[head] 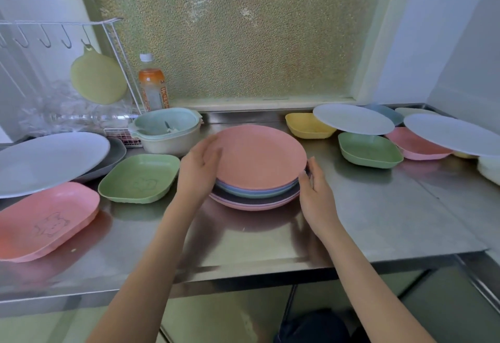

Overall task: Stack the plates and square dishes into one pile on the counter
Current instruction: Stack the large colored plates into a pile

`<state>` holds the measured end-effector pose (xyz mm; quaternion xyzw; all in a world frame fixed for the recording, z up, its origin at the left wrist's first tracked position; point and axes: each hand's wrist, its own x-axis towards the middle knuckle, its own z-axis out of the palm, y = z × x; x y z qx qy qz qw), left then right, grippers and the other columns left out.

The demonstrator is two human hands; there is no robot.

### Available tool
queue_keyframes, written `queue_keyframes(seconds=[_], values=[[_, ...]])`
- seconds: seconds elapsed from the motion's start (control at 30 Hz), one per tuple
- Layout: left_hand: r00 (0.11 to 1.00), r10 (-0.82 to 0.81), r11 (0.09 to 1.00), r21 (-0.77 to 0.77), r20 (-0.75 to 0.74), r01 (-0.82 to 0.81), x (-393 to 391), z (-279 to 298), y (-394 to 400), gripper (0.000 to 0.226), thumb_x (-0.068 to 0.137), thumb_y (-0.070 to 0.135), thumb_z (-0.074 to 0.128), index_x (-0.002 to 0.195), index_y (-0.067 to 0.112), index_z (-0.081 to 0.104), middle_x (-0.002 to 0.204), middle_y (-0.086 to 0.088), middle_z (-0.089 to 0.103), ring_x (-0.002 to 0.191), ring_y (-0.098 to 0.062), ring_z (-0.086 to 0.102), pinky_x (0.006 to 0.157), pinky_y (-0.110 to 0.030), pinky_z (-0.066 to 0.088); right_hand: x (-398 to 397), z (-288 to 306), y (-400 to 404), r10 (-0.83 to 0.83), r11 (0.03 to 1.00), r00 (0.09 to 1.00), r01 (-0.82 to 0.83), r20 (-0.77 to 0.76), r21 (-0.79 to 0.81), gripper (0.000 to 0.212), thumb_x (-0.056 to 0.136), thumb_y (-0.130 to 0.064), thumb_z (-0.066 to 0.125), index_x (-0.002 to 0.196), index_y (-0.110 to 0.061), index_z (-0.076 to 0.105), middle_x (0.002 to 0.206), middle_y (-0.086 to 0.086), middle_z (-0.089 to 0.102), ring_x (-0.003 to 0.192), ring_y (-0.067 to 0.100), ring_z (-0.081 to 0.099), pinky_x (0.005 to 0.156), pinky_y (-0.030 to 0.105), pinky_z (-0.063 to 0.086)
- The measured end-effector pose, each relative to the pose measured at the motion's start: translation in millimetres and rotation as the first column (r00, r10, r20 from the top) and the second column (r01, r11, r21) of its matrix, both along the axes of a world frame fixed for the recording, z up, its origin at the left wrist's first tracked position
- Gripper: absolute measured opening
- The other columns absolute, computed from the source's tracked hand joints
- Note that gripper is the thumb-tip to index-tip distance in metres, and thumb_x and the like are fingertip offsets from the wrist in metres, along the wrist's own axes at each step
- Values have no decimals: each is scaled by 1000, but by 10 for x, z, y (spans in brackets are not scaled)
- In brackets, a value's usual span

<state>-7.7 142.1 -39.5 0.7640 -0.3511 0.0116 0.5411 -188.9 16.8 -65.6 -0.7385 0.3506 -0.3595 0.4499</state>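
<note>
- At your far left a large white plate (pixel 46 161) leans on a grey dish, its near edge over the pink square dish (pixel 44 220). Pull the pink one out carelessly and, I judge, the white plate will slide.
- Just right of those, the green square dish (pixel 139 177) sits flat on the tabletop (pixel 378 220), close beside your left wrist; a wide elbow swing could knock it.
- Your left hand (pixel 198 172) cups the left rim of the pink plate (pixel 261 160), fingers curled on its edge and holding it.
- That pink plate tops the pile of round plates (pixel 254 196) at the middle of the tabletop and looks tilted, not yet seated. Let go unevenly and it may skate off.
- Your right hand (pixel 316 196) presses the pile's right side, fingers partly spread against the rims; whether they grip a plate I cannot tell.
- To the right, a yellow square dish (pixel 308 126), another green square dish (pixel 369 150) and a second pink one (pixel 416 147) carry two white plates (pixel 351 119) perched overhanging. Lifting a dish from under them risks tipping them.
</note>
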Motion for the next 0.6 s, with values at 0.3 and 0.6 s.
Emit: queue_keyframes(seconds=[0.3,0.6], values=[[971,70,995,84,-227,-53,170,-194,-99,60,75,37,35,130,23,51,129,-6,58,120,-32,48,103,-44,35,98,34,-54,-2,1000,999,3,-40,23,52,99,-30,38,148,-22,24,152,-4,33,137,17,33,110,32,28],[972,45,998,53,-231,-34,-80,-198,-503,45,79,30,35,116,16,55,117,-13,62,111,-33,51,88,-38,38,-129,17,-323,-134,991,991,135,-11,23,54,96,-24,43,147,-22,27,151,-3,35,136,19,34,108,31,28]])
